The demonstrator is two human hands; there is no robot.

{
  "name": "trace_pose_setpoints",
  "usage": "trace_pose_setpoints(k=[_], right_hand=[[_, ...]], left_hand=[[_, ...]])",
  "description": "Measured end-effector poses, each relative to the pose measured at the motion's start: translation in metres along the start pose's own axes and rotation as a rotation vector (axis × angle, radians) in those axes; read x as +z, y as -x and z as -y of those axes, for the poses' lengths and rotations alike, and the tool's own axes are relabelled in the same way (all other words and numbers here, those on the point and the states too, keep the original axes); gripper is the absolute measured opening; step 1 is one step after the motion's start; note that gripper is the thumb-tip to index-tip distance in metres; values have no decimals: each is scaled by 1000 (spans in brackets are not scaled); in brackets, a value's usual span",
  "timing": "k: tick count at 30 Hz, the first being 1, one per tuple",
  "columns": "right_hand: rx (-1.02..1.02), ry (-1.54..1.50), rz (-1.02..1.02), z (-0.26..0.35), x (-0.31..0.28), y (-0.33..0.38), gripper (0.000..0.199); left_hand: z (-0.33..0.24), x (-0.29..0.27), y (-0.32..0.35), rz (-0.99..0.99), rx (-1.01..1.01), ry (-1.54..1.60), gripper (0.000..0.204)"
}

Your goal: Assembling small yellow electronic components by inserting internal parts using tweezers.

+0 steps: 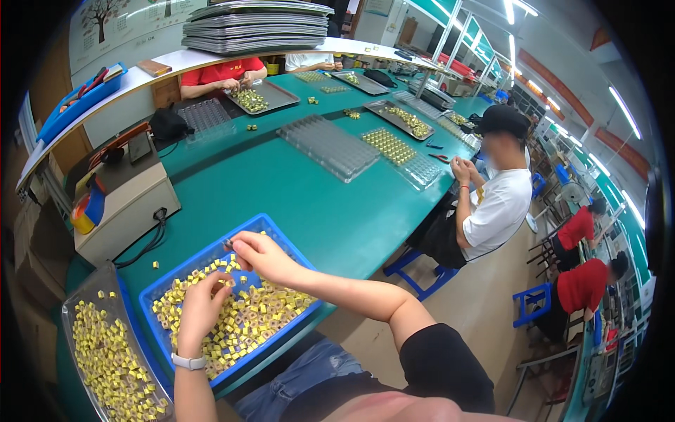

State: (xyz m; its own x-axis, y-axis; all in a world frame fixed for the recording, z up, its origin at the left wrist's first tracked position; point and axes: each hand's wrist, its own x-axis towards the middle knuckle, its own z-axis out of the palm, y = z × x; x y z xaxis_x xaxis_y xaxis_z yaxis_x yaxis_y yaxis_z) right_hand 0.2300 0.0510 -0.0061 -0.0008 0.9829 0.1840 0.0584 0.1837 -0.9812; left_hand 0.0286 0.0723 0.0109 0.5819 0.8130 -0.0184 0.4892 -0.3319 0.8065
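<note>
Both of my hands are over a blue tray (270, 224) filled with small yellow-banded coil-like parts (242, 325). My left hand (202, 309), with a pale wristband, has its fingers curled together low over the parts. One yellow part (229, 282) shows at its fingertips. Higher up, my right hand (266, 259) is closed in a pinch. A small dark piece (227, 245) sticks out at its thumb and forefinger; its kind is too small to make out.
Left of the blue tray stands a clear bin (112, 359) of similar yellow parts. Behind it sits a beige box-shaped device (126, 211) with a black cable. Clear moulded trays (330, 148) lie farther along the green table (309, 204). A person in white (496, 204) works at the right edge.
</note>
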Motion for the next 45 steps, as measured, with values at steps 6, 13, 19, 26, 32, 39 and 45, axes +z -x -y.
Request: trace_pose_setpoints(k=[6, 13, 19, 26, 32, 39, 45], right_hand=[[-72, -127, 9, 14, 13, -29, 28], [-58, -162, 22, -7, 15, -17, 21], [-47, -81, 146, -4, 23, -14, 26], [-117, 163, 106, 10, 22, -9, 25], [-205, 350, 20, 1, 12, -5, 24], [-481, 630, -32, 18, 13, -9, 25], [-527, 703, -19, 23, 12, -11, 27]], left_hand=[[10, 2, 3, -49, 158, -88, 21], [10, 2, -9, -183, -29, 491, 20], [13, -10, -4, -331, -70, 661, 28], [13, -14, -4, -271, -120, 885, 39], [4, -10, -4, -422, 33, 860, 31], [2, -3, -2, -423, 125, 603, 24], [-2, -5, -2, -417, 127, 439, 23]])
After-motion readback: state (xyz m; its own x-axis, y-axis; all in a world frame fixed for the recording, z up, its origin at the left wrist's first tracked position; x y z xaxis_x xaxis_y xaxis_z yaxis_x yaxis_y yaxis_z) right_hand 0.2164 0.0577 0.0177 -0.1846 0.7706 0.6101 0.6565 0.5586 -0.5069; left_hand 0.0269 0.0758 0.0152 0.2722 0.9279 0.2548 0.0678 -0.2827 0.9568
